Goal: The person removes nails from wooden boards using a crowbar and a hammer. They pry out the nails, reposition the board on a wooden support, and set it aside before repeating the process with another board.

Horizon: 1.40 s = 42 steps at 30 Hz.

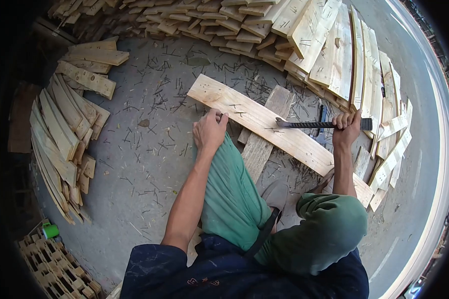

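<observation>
A pale wooden plank [299,142] lies slantwise in front of me, across a rougher, weathered board [258,154]. Several nails stick out of its upper face. My right hand [346,127] is wrapped round a black ridged pry bar [309,124], near its thick end. The bar's forked claw meets the plank's face close to a nail. Beside the plank's near edge, by my knee, is my left hand [210,130], its fingers curled closed. Whatever lies between those fingertips, if anything, is hidden.
Loose nails [157,99] litter the concrete floor. Stacked planks [329,55], some with nails, rise at the back and right; another pile [65,124] is at left. A blue tool [323,115] lies beyond the bar. A green mug [50,230] stands lower left.
</observation>
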Tool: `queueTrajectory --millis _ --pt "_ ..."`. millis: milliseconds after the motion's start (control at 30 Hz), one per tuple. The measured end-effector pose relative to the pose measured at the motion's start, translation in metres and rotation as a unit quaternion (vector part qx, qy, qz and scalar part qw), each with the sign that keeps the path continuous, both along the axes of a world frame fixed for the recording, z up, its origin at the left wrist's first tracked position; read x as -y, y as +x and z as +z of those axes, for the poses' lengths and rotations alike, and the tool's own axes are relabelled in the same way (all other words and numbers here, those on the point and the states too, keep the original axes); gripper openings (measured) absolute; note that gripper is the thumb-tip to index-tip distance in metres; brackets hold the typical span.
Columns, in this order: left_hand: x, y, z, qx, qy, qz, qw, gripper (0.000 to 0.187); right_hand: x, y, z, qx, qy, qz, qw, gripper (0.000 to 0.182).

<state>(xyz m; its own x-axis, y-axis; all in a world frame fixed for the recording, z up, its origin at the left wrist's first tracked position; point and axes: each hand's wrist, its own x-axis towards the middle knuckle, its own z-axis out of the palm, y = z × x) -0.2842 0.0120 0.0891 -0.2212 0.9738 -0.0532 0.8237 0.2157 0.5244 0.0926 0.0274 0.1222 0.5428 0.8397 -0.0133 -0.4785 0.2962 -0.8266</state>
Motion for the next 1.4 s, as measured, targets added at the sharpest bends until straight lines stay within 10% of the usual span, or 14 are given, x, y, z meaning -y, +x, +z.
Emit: queueTrajectory --millis 200,333,600,800,900,1133,1200,1233,1367,1400 --pt "0.003 0.002 0.005 0.028 -0.026 0.023 0.999 0.031 0.009 0.019 0.042 -0.078 0.008 -0.157 0.985 0.047" --pt "-0.001 0.007 0.004 0.003 -0.019 0.008 1.0 0.031 0.029 -0.007 0.053 0.35 -0.148 -0.004 0.925 0.046" --pt "0.011 0.005 0.008 0.013 -0.025 -0.009 1.0 0.034 0.064 0.017 0.053 0.339 -0.085 0.069 0.935 0.039" --pt "0.035 0.084 -0.029 -0.123 0.198 -0.299 0.926 0.066 0.112 0.038 0.034 0.319 -0.07 0.074 0.942 0.034" --pt "0.064 0.126 -0.031 -0.08 -0.045 -0.391 0.916 0.073 0.13 0.046 0.028 0.331 -0.062 0.091 0.937 0.03" --pt "0.123 0.196 0.014 0.244 -0.226 -0.516 0.789 0.072 0.15 0.048 0.046 0.462 -0.135 0.209 0.851 0.025" --pt "0.114 0.214 0.024 0.628 -0.477 -0.154 0.595 0.072 0.151 0.035 0.071 0.472 -0.151 0.346 0.797 0.041" --pt "0.107 0.22 0.02 0.689 -0.504 -0.147 0.499 0.075 0.148 0.03 0.072 0.476 -0.089 0.402 0.777 0.046" --pt "0.107 0.242 0.014 0.807 -0.471 -0.036 0.354 0.057 0.127 0.041 0.094 0.268 -0.078 0.583 0.764 0.042" --pt "0.108 0.235 0.012 0.735 -0.549 0.038 0.396 0.04 0.114 0.054 0.089 0.276 -0.079 0.532 0.797 0.03"
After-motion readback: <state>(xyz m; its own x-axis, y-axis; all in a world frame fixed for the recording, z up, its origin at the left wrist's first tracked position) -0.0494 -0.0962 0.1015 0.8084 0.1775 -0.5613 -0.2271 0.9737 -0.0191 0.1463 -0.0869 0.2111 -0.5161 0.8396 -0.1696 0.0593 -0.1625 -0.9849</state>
